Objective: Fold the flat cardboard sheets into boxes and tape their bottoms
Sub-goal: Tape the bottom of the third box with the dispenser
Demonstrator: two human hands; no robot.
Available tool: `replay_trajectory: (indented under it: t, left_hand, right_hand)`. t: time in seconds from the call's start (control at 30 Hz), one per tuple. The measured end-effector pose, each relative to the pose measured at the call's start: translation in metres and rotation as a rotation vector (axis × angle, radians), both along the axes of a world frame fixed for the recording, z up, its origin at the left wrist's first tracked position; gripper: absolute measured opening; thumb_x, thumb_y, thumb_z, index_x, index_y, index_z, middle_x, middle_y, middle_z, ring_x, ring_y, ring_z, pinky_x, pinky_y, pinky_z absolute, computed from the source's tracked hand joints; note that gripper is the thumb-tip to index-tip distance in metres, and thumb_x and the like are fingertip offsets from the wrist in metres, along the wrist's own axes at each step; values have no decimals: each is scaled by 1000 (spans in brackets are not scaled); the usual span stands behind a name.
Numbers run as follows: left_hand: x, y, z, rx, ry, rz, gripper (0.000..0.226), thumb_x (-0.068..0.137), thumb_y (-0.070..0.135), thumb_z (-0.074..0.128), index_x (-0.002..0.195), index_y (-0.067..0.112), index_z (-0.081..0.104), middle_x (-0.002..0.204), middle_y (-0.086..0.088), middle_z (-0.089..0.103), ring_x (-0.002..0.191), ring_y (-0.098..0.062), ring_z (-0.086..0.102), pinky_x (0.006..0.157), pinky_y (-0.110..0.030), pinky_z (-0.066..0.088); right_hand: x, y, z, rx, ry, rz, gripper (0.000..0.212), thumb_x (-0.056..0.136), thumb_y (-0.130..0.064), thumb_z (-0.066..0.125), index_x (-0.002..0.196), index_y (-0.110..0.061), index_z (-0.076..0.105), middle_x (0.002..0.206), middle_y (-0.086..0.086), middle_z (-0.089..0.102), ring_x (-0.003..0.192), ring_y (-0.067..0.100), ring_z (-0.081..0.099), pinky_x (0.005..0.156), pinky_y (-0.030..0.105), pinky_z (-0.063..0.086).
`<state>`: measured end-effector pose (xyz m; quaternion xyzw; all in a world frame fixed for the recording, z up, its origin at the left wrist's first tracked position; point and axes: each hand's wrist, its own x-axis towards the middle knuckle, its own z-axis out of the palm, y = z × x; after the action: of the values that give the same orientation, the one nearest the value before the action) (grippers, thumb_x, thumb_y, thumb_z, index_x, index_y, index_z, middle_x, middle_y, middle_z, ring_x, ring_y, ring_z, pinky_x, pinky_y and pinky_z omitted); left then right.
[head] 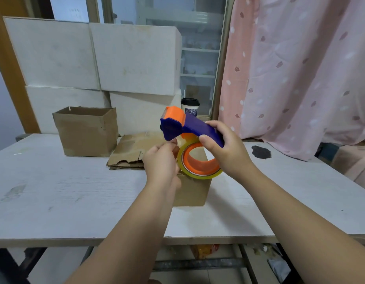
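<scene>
Your left fingers (173, 144) are pinched together on the tape end (180, 142), right where it leaves the tape roll (200, 161) under the dispenser's orange head; motion blur hides how much tape they've caught. Your left hand (161, 160) sits at centre frame. Just right of it, your right hand (225, 149) is wrapped round the handle of the tape dispenser (190, 127). The dispenser's long axis runs from that grip up and left to the head.

The box (192, 191) to be taped stands on the bench (54, 191) directly below both hands, half hidden by your left wrist and the roll, so the coming move is probably straight down. The flat cardboard sheets (129, 149) lie beyond it, and an open folded box (87, 133) stands towards the left.
</scene>
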<state>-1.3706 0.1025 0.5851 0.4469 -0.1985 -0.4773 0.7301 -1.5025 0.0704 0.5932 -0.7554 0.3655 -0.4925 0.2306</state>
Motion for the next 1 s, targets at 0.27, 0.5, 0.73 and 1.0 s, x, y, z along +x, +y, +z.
replay_trajectory:
  t: [0.27, 0.5, 0.73, 1.0]
  left_hand:
    - [16, 19, -23, -48, -166, 19, 20, 90, 24, 61, 75, 13, 65, 68, -1, 70, 73, -17, 68, 60, -27, 53]
    - [20, 28, -38, 4, -87, -36, 15, 86, 24, 67, 76, 14, 67, 72, -1, 70, 70, -10, 65, 63, -19, 51]
    - [17, 29, -37, 22, 7, -6, 27, 97, 29, 50, 85, 11, 67, 76, -2, 73, 76, -11, 69, 74, -27, 50]
    - [23, 21, -25, 9, -185, -88, 25, 95, 22, 53, 77, 18, 69, 75, 7, 73, 82, -4, 68, 70, -17, 46]
  right_hand:
    - [-10, 8, -17, 141, -121, 96, 76, 63, -81, 57, 124, -39, 42, 114, -17, 55, 101, 5, 57, 75, 16, 50]
    - [-1, 13, -26, 181, -311, 108, 50, 67, -66, 58, 114, -53, 46, 101, -26, 62, 97, 12, 62, 69, 15, 50]
    - [15, 13, -29, 139, -475, 29, 50, 60, -73, 63, 106, -53, 53, 113, -18, 61, 104, 16, 60, 75, 18, 52]
    - [34, 27, -30, 108, -579, -112, 44, 65, -63, 63, 102, -43, 48, 100, -17, 61, 83, -6, 60, 69, 10, 46]
